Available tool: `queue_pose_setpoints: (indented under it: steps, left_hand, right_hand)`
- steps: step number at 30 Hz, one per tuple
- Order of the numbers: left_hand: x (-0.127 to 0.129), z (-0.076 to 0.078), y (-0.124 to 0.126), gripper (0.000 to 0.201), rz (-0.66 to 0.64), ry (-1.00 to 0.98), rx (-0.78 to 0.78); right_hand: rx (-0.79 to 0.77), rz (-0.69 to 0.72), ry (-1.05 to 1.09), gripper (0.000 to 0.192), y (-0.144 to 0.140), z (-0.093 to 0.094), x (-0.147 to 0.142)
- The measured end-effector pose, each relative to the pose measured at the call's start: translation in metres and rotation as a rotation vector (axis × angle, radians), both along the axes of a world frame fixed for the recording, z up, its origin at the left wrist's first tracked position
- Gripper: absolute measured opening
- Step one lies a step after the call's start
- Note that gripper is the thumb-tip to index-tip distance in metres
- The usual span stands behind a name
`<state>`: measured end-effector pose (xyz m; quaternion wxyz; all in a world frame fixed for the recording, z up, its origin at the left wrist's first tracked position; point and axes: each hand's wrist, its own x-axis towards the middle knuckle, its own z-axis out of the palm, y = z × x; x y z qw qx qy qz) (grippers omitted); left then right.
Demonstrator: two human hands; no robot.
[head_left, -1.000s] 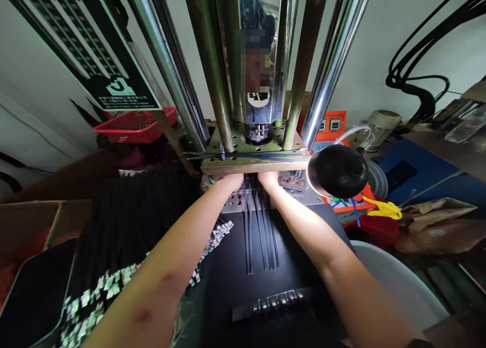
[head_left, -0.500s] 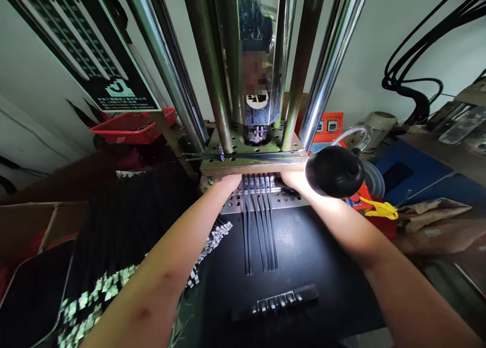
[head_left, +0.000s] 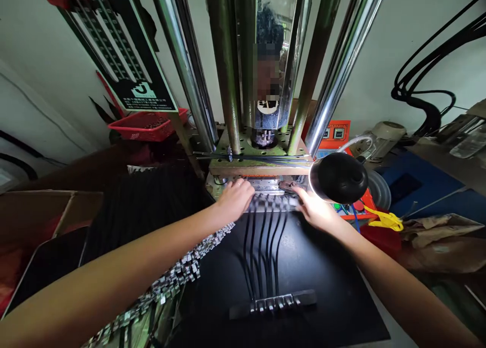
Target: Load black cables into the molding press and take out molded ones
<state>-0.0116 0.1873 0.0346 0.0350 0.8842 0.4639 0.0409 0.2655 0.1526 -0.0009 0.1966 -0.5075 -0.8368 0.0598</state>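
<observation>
Both hands are working at the foot of the tall chrome-columned press (head_left: 261,85). Left hand (head_left: 235,199) is lying just below the press's base plate, fingers curled down onto the near ends of the thin black cable strips (head_left: 264,247) w/ metal end pieces; can't tell if it's actually gripping them. Right hand (head_left: 317,211) is sitting at the strips' right side, lit hard by the round black lamp head (head_left: 337,177) just above it; fingers partly bent, hold unclear. The strips are bowing from the press toward the viewer across the black mat on the counter (head_left: 322,287), ending at a black bar w/ metal clips (head_left: 272,303). Left of the press, a pile of more black strips w/ silver ends (head_left: 152,221). Red plastic basket (head_left: 146,125) behind, left of the press.
</observation>
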Motion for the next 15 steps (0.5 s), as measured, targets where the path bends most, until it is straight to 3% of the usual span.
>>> queue_pose_setpoints:
  steps: [4,8,11,13,15]
  left_hand:
    - [0.037,-0.007,-0.046,0.017,-0.200,0.034,-0.106]
    - [0.072,-0.003,-0.068,0.024,-0.233,-0.066,-0.188]
    - [0.074,0.004,-0.092,0.038,-0.198,-0.184,-0.349]
    - [0.069,0.009,-0.112,0.052,-0.217,-0.246,-0.564]
    - [0.062,0.011,-0.125,0.041,-0.234,-0.283,-0.727]
  right_hand:
    - [-0.208,0.082,0.002,0.056,-0.059,-0.011,0.035]
    - [-0.238,0.099,0.194,0.038,-0.083,-0.002,0.050]
    - [-0.248,0.049,0.232,0.044,-0.091,0.003,0.046]
    - [-0.256,0.137,0.197,0.049,-0.092,0.003,0.033]
    - [-0.225,0.186,0.159,0.045,-0.085,0.002,0.016]
